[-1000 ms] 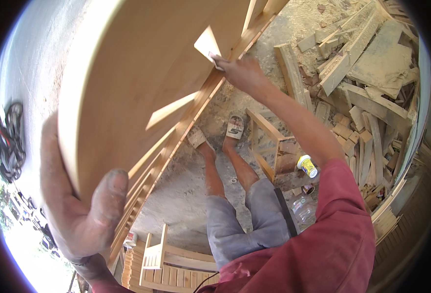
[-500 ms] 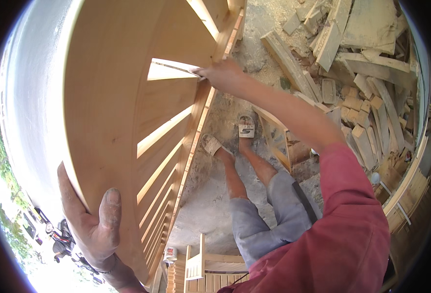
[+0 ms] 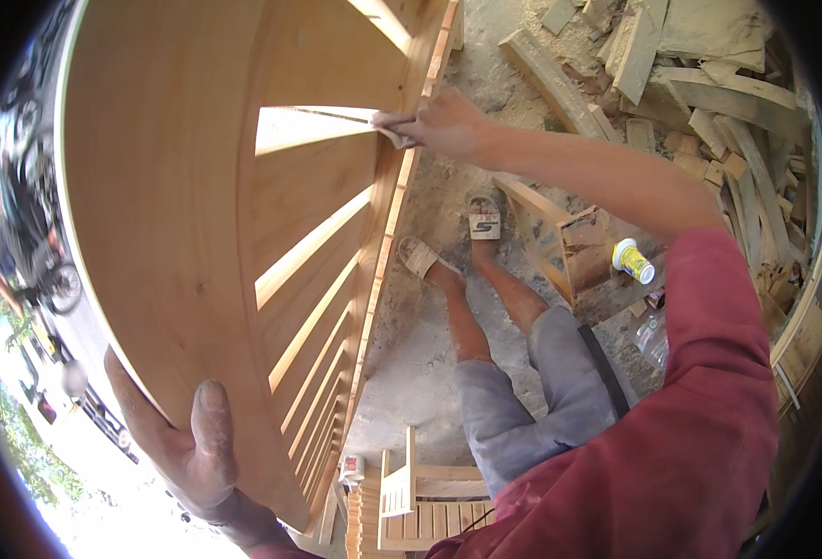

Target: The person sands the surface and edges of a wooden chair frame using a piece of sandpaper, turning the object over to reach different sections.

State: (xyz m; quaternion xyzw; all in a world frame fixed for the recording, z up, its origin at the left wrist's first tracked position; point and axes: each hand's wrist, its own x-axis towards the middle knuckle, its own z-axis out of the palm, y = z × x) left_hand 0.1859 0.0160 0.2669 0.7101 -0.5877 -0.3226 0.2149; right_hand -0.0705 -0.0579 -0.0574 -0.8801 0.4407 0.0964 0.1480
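A large pale wooden slatted panel (image 3: 164, 205) stands before me, with a broad curved board along its left side and slats with gaps between them. My left hand (image 3: 187, 447) grips the lower left edge of that board, thumb on the near face and fingers round the outer edge. Farther up, my right hand (image 3: 448, 126) pinches a small folded pale sheet (image 3: 397, 135) that looks like sandpaper. It presses at the right end of a gap between slats, beside the frame rail (image 3: 373, 233). Part of the sheet is hidden by my fingers.
Offcuts and boards (image 3: 653, 65) lie heaped at the upper right. A wooden frame (image 3: 560, 242), a yellow cup (image 3: 632, 261) and a clear plastic bottle (image 3: 653, 340) are beside my legs. A white tub (image 3: 352, 468) and slatted wooden furniture (image 3: 429, 522) are below. Motorbikes (image 3: 52, 252) stand outside, left.
The view has shifted, bringing the cup, bottle and motorbikes into sight. My right hand still works at the same gap, and more of the pale sheet shows. My left hand keeps its grip.
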